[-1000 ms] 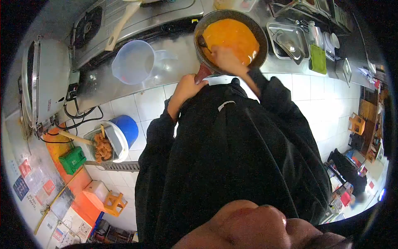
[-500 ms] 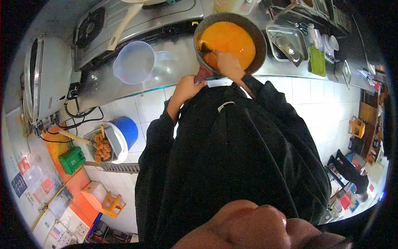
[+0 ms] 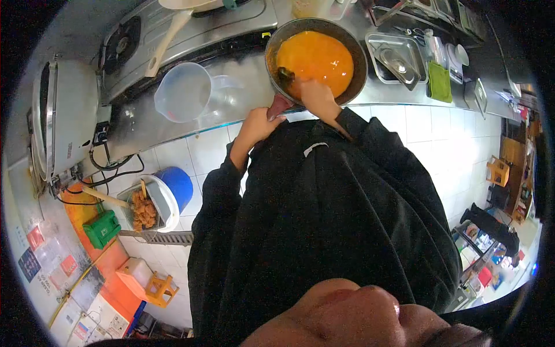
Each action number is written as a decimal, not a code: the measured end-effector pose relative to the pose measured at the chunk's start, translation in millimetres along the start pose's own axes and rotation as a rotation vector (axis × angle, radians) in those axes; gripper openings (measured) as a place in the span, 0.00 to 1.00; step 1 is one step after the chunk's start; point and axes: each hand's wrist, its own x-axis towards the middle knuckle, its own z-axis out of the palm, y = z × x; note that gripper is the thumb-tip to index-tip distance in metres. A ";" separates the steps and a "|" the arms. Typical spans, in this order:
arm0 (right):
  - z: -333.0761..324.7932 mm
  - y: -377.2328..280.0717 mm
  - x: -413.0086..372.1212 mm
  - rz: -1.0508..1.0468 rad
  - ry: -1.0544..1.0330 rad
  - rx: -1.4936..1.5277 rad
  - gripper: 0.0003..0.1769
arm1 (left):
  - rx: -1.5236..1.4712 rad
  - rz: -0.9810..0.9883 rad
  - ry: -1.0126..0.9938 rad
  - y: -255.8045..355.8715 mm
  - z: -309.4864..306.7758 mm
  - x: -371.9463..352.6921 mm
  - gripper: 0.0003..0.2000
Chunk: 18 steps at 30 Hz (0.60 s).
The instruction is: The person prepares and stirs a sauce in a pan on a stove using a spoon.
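Observation:
A deep dark pan [image 3: 362, 66] stands at the counter's front edge, holding a thick orange sauce [image 3: 318, 55]. My left hand [image 3: 259, 126] is wrapped round its reddish-brown handle [image 3: 280, 106]. Over the near side of the pan, my right hand [image 3: 318, 97] is closed, with its fingers low at the sauce. Just left of those fingers, the dark rounded head of a stirring spoon [image 3: 285, 74] shows in the sauce; its grip is hidden by my hand.
Left of the pan stands a translucent measuring jug [image 3: 185, 92]. A steel tray [image 3: 419, 52] with a metal lid and a green cloth [image 3: 440, 82] lie to the right. Fried pieces [image 3: 143, 209] fill a basket by a blue bucket [image 3: 175, 188]. A person [image 3: 494, 228] is at far right.
My right hand and the spoon have moved slightly through the sauce, the spoon's head now lower and nearer the pan's left side. My left hand keeps its hold on the handle.

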 end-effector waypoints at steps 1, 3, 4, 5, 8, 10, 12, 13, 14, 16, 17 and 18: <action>0.7 -1.9 0.6 -0.025 0.104 -0.173 0.11 | -0.015 -0.017 -0.022 2.7 -2.5 -0.7 0.21; 2.7 -0.7 15.8 0.013 0.054 -0.204 0.13 | -0.029 -0.038 -0.043 7.7 -6.5 -1.2 0.21; 2.6 0.4 25.1 0.044 0.004 -0.235 0.15 | -0.039 -0.049 -0.055 9.4 -7.4 -1.2 0.20; 1.1 3.2 30.9 0.006 0.066 -0.254 0.15 | -0.050 -0.062 -0.066 11.0 -8.6 -1.8 0.20; 15.8 21.8 52.3 0.006 0.138 -0.314 0.15 | -0.012 -0.103 -0.071 18.3 -12.2 -3.5 0.20; 16.8 39.4 61.2 -0.033 0.171 -0.365 0.14 | -0.008 -0.084 -0.059 7.6 -5.4 -1.2 0.20; 13.3 55.6 66.1 -0.027 0.140 -0.465 0.12 | -0.005 -0.066 -0.047 0.0 -1.7 0.0 0.20; 7.1 61.1 67.6 -0.035 0.140 -0.466 0.12 | 0.002 -0.058 -0.037 -0.6 -1.4 0.1 0.20; 0.3 67.3 69.6 0.203 0.070 -0.309 0.11 | 0.008 -0.050 -0.028 -1.5 -1.3 0.1 0.20; -6.4 90.5 63.1 0.436 -0.003 -0.150 0.10 | -0.003 -0.050 -0.040 -4.9 -0.3 0.2 0.20; -8.2 111.1 54.6 0.245 -0.025 -0.277 0.11 | -0.012 -0.047 -0.056 -6.5 0.8 0.3 0.20; -10.2 127.2 48.6 0.053 -0.047 -0.402 0.12 | -0.016 -0.048 -0.054 -7.3 1.7 0.4 0.20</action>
